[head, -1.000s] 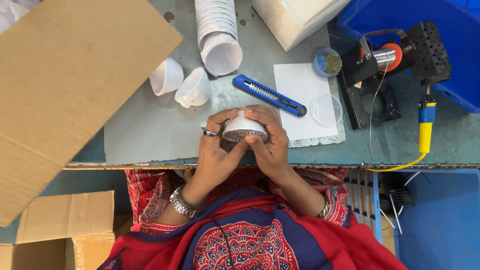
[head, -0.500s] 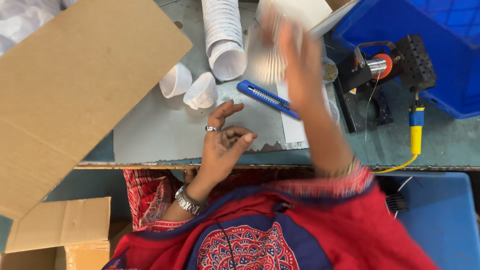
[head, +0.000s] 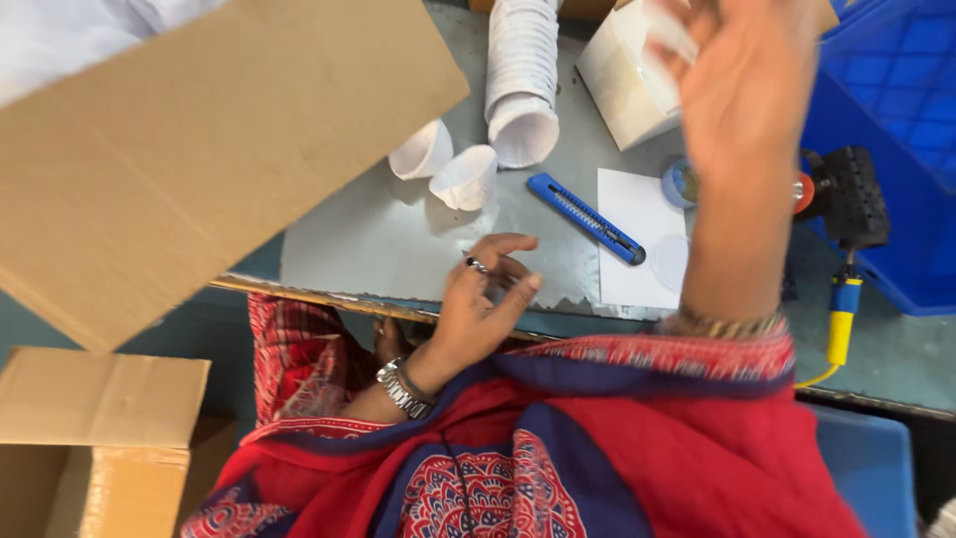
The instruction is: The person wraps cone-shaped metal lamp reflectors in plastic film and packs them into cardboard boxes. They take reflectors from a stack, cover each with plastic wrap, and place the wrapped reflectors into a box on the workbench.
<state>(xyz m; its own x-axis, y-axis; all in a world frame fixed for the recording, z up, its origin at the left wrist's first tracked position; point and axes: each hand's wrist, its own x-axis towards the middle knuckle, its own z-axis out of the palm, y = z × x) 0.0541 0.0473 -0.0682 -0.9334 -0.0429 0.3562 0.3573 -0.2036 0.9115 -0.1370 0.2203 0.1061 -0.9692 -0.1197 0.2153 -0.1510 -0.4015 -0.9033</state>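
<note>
**Right hand lifted toward the far edge, left hand idle at the near edge**

Near the tabletop's (head: pixel 398 239) front edge, the left hand (head: pixel 485 299) rests with fingers loosely curled, empty. The right hand (head: pixel 742 90), blurred, reaches over the white cardboard box (head: pixel 622 75); its grip cannot be told. Stacked white paper cups (head: pixel 523 80) lie beside; picking one seems next.

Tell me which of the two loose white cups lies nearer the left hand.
The right-hand cup, lying on its side between the other loose cup and the blue cutter. It sits just above the left hand; the other is farther left.
</note>
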